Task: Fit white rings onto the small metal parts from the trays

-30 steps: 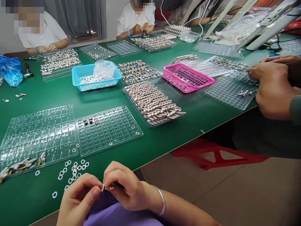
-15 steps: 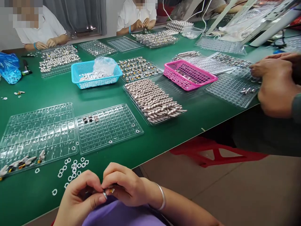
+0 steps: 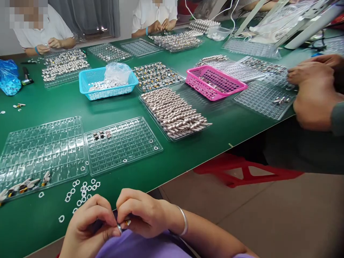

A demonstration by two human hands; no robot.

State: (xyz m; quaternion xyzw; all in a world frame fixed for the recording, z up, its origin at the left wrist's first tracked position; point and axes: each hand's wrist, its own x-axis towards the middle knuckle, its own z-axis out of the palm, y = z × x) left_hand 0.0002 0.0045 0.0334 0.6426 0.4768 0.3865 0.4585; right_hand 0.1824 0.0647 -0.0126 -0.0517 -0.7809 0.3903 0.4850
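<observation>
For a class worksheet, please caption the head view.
Left hand and right hand pinch a small shiny part at a green table with white rings and clear trays.

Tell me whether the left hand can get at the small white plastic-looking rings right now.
Likely yes: the small white plastic-looking rings lie just beyond the bare left hand, with nothing visible between. Its fingers, though, are pinching a small shiny silvery part.

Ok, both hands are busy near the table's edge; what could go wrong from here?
The small part pinched between the left hand and right hand could slip and drop onto the purple cloth below. Loose white rings lie close by the left hand on the table, so a careless sweep might scatter them.
</observation>
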